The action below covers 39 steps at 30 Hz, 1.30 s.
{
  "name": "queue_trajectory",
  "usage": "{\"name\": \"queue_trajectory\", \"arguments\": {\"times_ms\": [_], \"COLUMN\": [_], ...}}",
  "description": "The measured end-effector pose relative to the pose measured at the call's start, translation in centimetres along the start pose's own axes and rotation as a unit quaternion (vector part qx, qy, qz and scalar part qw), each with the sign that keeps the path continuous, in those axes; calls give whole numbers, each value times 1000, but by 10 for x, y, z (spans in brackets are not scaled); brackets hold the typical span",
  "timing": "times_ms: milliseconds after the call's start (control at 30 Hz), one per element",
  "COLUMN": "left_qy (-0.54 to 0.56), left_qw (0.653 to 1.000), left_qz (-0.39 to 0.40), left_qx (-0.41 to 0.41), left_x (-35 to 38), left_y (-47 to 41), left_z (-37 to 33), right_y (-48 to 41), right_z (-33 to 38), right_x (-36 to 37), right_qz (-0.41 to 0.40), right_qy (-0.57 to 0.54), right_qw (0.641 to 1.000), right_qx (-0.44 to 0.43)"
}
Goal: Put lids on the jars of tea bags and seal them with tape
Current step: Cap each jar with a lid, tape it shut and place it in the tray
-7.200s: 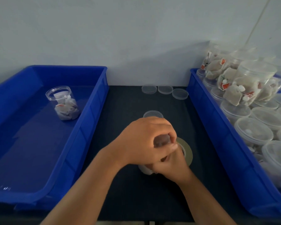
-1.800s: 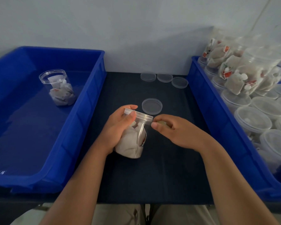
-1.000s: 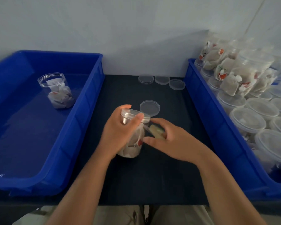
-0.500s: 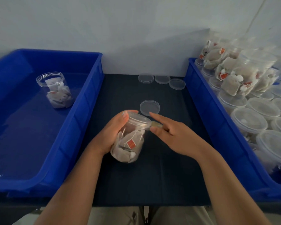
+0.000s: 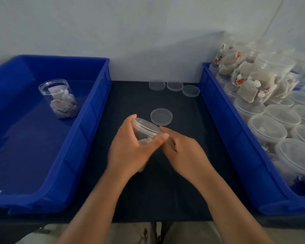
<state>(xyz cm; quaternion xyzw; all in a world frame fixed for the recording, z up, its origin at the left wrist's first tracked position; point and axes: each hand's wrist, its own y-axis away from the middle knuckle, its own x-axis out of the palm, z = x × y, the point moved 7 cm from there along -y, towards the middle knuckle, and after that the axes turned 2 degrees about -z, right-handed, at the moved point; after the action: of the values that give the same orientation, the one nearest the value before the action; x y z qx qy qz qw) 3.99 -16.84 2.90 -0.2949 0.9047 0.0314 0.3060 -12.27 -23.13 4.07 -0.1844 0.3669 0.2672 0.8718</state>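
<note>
Turned further since a moment ago, the lidded jar is gripped by the left hand over the counter — tape is pinched beside its rim by the right hand; tension should be kept while turning.

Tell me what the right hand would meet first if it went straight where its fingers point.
The lidded jar held in the left hand; the right hand looks nearly against it, though depth is unclear.

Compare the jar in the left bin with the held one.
The bin jar stands upright; the held jar is tilted, gripped by the left hand. The bin jar sits in the blue bin; the held jar is over the dark mat. Both are clear with tea bags.
</note>
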Motion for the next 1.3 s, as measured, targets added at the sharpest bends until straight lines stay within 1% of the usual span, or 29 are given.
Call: {"name": "queue_trajectory", "arguments": {"times_ms": [33,100,200,267,367,500,600,667,733,767,867,900,933,1000,1033,1100,1167,1300], "left_qy": [-5,15,70,100,163,271,273,260,249,235,164,132,97,44,27,21,38,55], "left_qw": [1000,1000,997,995,983,950,940,941,946,954,984,989,993,996,997,999,999,998], "left_qz": [-16,-21,-16,13,74,150,196,208,203,183,54,46,58,80,73,38,27,29], "left_qx": [3,-3,-14,-16,-36,-48,-55,-61,-50,-35,32,41,40,15,5,4,-1,-2], "left_x": [0,-3,-12,-12,-7,2,7,8,8,7,-15,-19,-17,-8,-3,1,1,-7], "left_y": [0,-5,-14,-18,-22,-21,-18,-19,-20,-21,-20,-17,-13,-5,-1,2,-2,-13], "left_z": [0,5,11,10,14,23,23,23,21,20,10,6,2,-3,-4,-4,-2,4], "right_y": [0,-2,0,0,-7,-17,-18,-18,-16,-14,-7,-5,-3,2,3,5,4,3], "right_z": [-1,-8,-13,-15,-23,-30,-25,-20,-15,-14,-12,-10,-8,-3,0,3,0,-13], "right_x": [1,2,1,-4,-11,-12,-7,-5,-5,-6,-9,-9,-9,-7,-5,-3,-2,1], "right_qz": [4,33,85,89,87,100,108,98,76,63,32,24,16,1,-4,-8,3,73], "right_qy": [-5,-27,-54,-53,-6,6,-11,-30,-31,-28,-17,-16,-14,-2,8,20,7,-12], "right_qw": [1000,999,995,995,996,995,994,995,996,997,999,1000,1000,1000,1000,1000,1000,997], "right_qx": [7,27,7,-8,-2,7,-6,-13,-16,-17,-4,1,2,-5,-11,-19,-16,-6]}}
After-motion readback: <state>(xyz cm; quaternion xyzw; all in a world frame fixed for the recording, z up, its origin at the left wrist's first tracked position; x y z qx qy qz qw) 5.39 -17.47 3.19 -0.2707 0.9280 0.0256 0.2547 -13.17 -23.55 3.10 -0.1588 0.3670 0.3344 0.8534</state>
